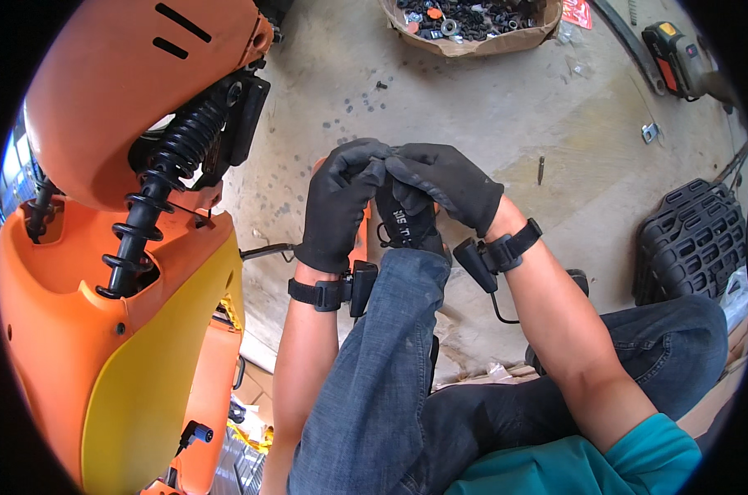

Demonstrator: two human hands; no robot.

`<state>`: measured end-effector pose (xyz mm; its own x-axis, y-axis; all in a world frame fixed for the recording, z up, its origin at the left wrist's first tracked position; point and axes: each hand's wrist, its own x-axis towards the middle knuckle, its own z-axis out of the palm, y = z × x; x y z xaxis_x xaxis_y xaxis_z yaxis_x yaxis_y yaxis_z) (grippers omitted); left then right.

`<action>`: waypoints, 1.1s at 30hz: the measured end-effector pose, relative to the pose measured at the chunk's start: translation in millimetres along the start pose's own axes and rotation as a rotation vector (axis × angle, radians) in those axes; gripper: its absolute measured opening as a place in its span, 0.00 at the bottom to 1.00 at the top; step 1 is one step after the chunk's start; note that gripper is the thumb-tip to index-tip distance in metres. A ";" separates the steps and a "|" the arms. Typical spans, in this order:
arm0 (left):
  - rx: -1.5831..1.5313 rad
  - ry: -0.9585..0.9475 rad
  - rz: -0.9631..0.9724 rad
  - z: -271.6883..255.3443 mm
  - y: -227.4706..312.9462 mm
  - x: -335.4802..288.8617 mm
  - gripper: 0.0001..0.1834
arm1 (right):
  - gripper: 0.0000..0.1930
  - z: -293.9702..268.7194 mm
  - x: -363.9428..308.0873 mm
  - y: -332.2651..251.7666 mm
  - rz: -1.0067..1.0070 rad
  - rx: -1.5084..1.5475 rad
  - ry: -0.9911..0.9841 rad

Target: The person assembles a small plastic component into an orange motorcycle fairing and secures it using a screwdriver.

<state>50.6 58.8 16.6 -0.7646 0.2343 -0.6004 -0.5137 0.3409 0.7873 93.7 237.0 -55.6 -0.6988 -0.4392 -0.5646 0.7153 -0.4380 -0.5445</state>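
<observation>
My left hand (338, 202) and my right hand (450, 181), both in black gloves, meet fingertip to fingertip above my dark shoe (411, 224). The fingers of each are bent and pinched together. Whatever they hold, if anything, is hidden between the gloves. Close beside my left hand, an orange part (360, 239) shows partly behind the glove and my leg. At the left stands an orange and yellow vehicle body (155, 355) with a black coil-spring shock absorber (184, 144).
A cardboard box (481, 45) of small fasteners sits at the far edge. Farther right lie a cordless power tool (675, 62), a metal bracket (650, 133) and a black slotted panel (689, 243). A small screw (381, 85) and a thin dark rod (540, 171) lie on the floor.
</observation>
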 end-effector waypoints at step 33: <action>1.174 0.360 0.020 -23.8 -181.1 -115.9 0.35 | 0.09 -79.9 11.9 -4.0 -0.483 -1.466 0.792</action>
<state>223.0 -51.8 -53.1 -0.9280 0.0476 -0.3696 0.0193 0.9966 0.0798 83.2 296.2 -109.7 -0.9824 0.1622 -0.0926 0.1862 0.8116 -0.5537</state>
